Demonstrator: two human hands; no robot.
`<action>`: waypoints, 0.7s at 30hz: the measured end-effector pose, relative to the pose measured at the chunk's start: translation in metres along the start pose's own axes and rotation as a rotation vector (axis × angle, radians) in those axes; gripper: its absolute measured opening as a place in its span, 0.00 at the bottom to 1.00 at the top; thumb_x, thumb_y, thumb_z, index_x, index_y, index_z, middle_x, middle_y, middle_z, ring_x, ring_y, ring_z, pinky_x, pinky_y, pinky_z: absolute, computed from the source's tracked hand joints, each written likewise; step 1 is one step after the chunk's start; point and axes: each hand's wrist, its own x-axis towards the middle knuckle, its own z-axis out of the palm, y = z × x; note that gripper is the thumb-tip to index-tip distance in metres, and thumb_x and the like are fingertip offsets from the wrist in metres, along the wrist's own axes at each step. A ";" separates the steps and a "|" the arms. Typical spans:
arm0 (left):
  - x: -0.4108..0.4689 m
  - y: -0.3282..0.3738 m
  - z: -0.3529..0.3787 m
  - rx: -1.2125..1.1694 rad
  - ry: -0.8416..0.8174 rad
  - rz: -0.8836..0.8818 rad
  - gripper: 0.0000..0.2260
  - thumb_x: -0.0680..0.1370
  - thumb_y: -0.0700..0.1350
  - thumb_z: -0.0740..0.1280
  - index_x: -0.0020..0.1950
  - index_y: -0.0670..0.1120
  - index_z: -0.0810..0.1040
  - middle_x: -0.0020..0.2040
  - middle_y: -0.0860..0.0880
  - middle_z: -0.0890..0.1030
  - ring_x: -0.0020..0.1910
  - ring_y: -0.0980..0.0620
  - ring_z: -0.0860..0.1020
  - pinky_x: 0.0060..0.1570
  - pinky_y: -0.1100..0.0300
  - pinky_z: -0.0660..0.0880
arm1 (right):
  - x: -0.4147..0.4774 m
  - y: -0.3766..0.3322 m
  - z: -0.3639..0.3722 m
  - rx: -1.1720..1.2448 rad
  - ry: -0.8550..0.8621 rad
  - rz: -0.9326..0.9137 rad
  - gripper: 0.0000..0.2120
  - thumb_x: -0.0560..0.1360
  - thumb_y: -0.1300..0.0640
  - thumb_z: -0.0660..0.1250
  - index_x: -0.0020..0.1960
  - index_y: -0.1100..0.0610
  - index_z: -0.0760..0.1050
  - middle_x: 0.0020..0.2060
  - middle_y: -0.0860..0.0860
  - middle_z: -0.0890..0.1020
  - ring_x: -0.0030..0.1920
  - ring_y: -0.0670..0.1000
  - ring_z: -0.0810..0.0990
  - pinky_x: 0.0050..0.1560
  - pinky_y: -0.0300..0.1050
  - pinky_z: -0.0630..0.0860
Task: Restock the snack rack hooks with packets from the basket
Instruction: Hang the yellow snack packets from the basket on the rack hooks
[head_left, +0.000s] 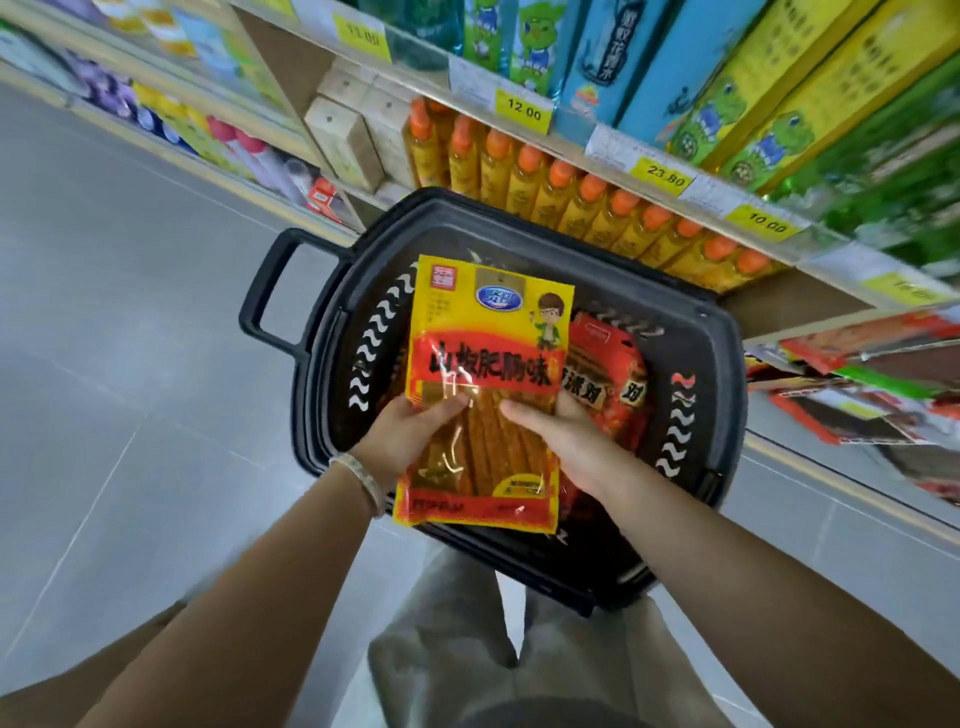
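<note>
Both hands, left (402, 431) and right (558, 436), grip a flat yellow-and-red plastic snack packet (485, 395) above the black plastic basket (332, 322). It looks light, floppy and slick; its hang-hole probably sits at the top edge.

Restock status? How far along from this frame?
Done: hanging packets show at right, blurred; can't tell which are new. In hand: left hand and right hand hold a yellow packet above the basket. Remaining: hang it, then the red packets in the basket.
</note>
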 end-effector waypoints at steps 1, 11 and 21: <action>0.000 -0.002 -0.008 -0.051 0.088 0.032 0.08 0.73 0.51 0.71 0.49 0.50 0.81 0.45 0.50 0.85 0.44 0.50 0.84 0.46 0.55 0.80 | 0.007 -0.005 0.009 0.007 -0.013 0.011 0.36 0.60 0.31 0.72 0.64 0.45 0.73 0.60 0.41 0.77 0.61 0.45 0.74 0.66 0.52 0.67; 0.008 -0.053 -0.087 0.057 0.465 -0.046 0.02 0.74 0.53 0.70 0.43 0.57 0.78 0.48 0.48 0.83 0.48 0.44 0.81 0.53 0.44 0.77 | 0.115 -0.007 0.030 -0.272 0.469 0.146 0.24 0.79 0.46 0.60 0.65 0.63 0.72 0.58 0.57 0.77 0.55 0.55 0.76 0.62 0.52 0.72; 0.010 -0.060 -0.089 -0.089 0.433 -0.033 0.03 0.74 0.54 0.70 0.45 0.58 0.80 0.47 0.53 0.84 0.49 0.50 0.82 0.54 0.47 0.78 | 0.139 0.009 0.046 -0.304 0.614 0.075 0.12 0.75 0.55 0.68 0.55 0.60 0.74 0.50 0.59 0.81 0.50 0.60 0.81 0.55 0.56 0.77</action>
